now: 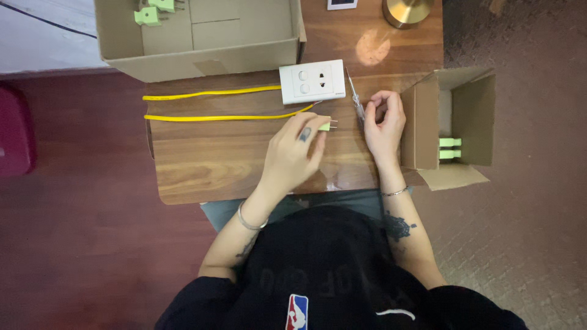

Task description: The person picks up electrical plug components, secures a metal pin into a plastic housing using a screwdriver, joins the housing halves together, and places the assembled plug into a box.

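Note:
My left hand [295,153] rests on the wooden table [202,159] and holds a small light-green plug [325,126] at the end of a yellow cable [214,117]. My right hand [384,122] lies beside it, fingers curled around a slim screwdriver [354,98] that points toward the table's far side. A white socket plate [312,81] sits just beyond both hands, with a second run of the yellow cable [211,94] reaching it from the left.
A large open cardboard box [202,55] at the far left holds green plugs [148,14]. A smaller open box [455,125] at the right edge holds more green plugs [450,148]. A brass lamp base [406,11] stands at the back. A dark red floor surrounds the table.

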